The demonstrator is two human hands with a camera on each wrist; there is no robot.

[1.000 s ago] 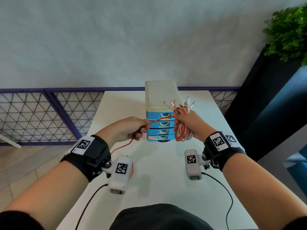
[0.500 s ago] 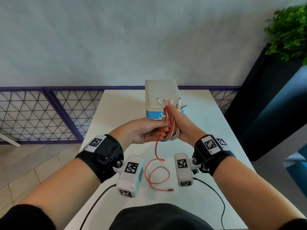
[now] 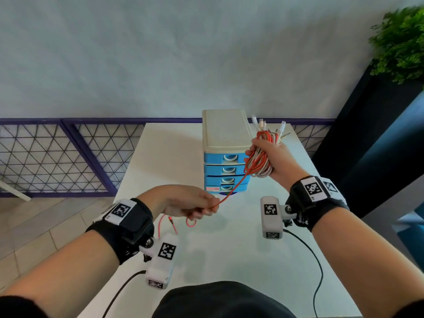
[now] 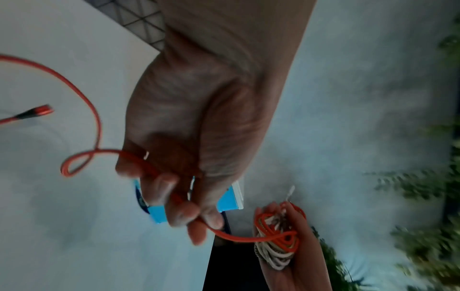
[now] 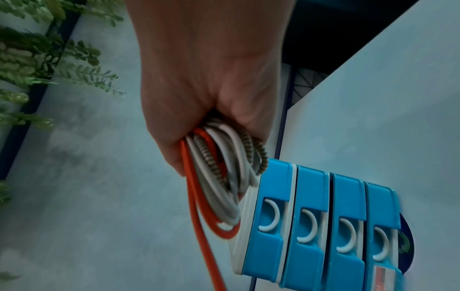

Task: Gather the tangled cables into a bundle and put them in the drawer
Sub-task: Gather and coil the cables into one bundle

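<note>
A: Why does the right hand [image 3: 271, 157] stay so high, beside the drawer unit [image 3: 226, 152]?

B: I think it keeps the bundle [image 3: 260, 161] of cables together. Its fingers [image 5: 174, 155] are curled tight around the red and white loops, with the plugs standing above them. The left hand [image 3: 190, 200] is lower and nearer to the person; its fingers [image 4: 183, 214] pinch the loose red cable [image 3: 231, 191], which runs straight from them up to the bundle. Probably this tail must be wound on.

A: And the free end?

B: It hangs below the left fingers, above the table [image 3: 229, 249], with a small loop and the red plug [image 4: 37, 112].

A: What can you not see?

B: All four drawers look closed. How many cables are in the bundle I cannot tell. The wrist pictures are blurred, and the right thumb is hidden.
</note>
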